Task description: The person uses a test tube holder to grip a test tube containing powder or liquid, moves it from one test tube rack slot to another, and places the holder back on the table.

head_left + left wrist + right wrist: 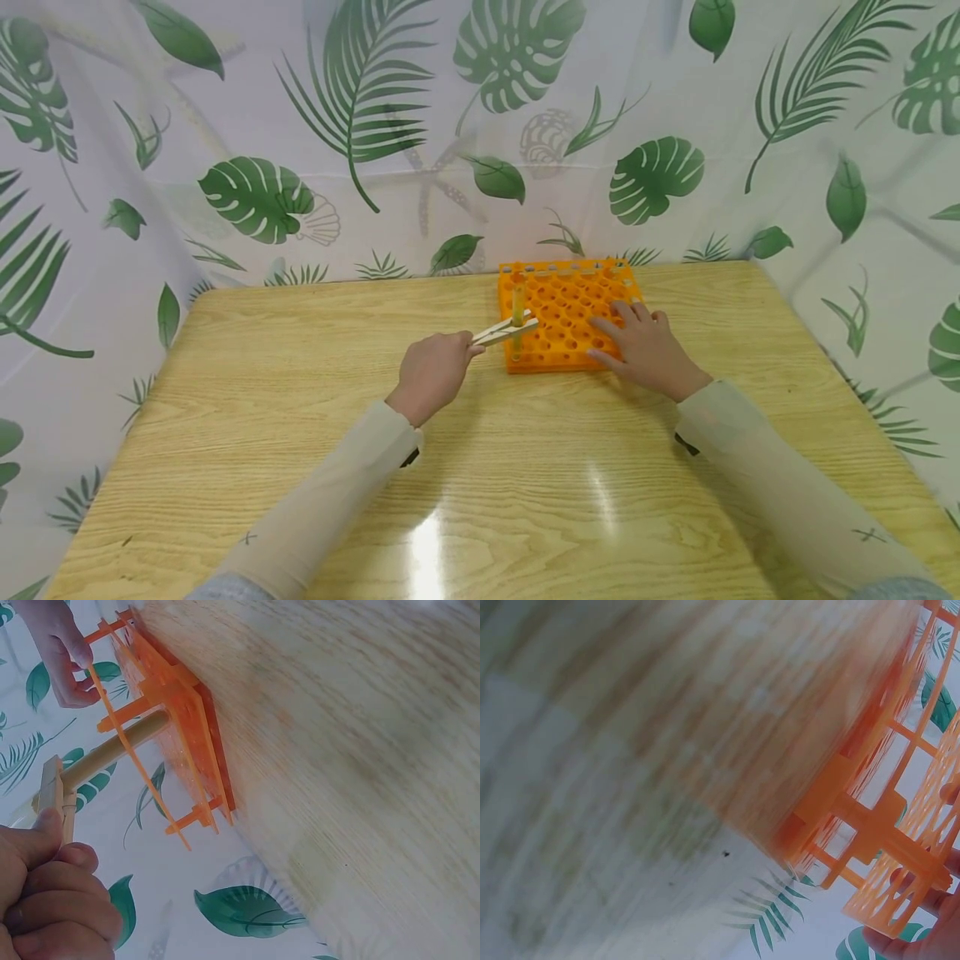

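My left hand [435,375] grips a wooden test tube clamp [502,332], its jaws around a test tube [517,308] with yellowish contents. The tube stands upright at the left side of an orange test tube rack [562,362]. In the left wrist view, the tube's lower part [142,729] runs behind the edge of the rack's top plate, down towards a lower tier. My right hand [652,350] rests on the rack's right side with fingers spread over the holes. Its thumb [885,942] lies at the plate's edge in the right wrist view.
The rack sits at the back of a wood-grain table [337,358]. Right behind it hangs a white curtain [465,217] with green leaf prints, which also encloses both sides.
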Demonstrator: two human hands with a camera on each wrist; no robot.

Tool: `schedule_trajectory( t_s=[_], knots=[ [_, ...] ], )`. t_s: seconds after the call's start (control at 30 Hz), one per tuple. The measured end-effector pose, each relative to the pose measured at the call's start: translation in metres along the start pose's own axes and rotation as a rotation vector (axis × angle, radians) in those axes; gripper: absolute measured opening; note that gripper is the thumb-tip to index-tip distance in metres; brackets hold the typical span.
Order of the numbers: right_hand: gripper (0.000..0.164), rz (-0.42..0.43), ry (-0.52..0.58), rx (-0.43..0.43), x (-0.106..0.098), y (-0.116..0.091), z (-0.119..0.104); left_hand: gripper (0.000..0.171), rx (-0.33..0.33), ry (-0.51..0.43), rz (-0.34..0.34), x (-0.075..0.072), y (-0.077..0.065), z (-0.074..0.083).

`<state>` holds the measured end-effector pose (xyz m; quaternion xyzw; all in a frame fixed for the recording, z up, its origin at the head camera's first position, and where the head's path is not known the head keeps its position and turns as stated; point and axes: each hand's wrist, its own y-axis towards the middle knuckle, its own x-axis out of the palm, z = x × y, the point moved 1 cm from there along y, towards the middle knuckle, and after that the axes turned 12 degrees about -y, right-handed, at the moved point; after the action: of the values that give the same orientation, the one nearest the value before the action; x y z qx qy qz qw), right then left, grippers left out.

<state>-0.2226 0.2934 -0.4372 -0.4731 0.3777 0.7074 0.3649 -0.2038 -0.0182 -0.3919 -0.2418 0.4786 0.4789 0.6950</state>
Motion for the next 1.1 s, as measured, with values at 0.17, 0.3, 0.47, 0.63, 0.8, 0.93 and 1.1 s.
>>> schedule_trajectory(
  t_s=[0.17, 0.3, 0.47, 0.63, 0.8, 0.93, 1.1],
  knots=[
    [0.053, -0.006, 0.008, 0.002, -0.001, 0.001, 0.0, 0.034, 0.015, 0.02, 0.005, -0.003, 0.0, 0.001],
    [0.053, -0.005, 0.015, 0.001, -0.002, 0.001, -0.001, 0.033, 0.024, 0.039, 0.012, -0.005, 0.0, 0.002],
    [0.052, -0.006, 0.011, -0.002, -0.001, 0.001, 0.0, 0.033, 0.022, 0.056, 0.018, -0.008, 0.0, 0.003],
    [0.053, -0.008, -0.001, -0.003, 0.0, 0.001, 0.0, 0.033, 0.011, 0.063, 0.009, -0.01, 0.0, 0.004],
    [0.053, 0.001, -0.005, -0.003, 0.0, 0.0, 0.0, 0.033, -0.01, 0.062, -0.014, -0.013, 0.001, 0.005],
    [0.053, 0.0, -0.004, -0.003, -0.002, 0.0, -0.001, 0.033, -0.013, 0.064, -0.012, -0.015, 0.0, 0.006],
    [0.053, -0.01, -0.006, 0.002, -0.003, 0.0, -0.001, 0.034, -0.019, 0.071, -0.02, -0.017, 0.001, 0.006]
  ],
)
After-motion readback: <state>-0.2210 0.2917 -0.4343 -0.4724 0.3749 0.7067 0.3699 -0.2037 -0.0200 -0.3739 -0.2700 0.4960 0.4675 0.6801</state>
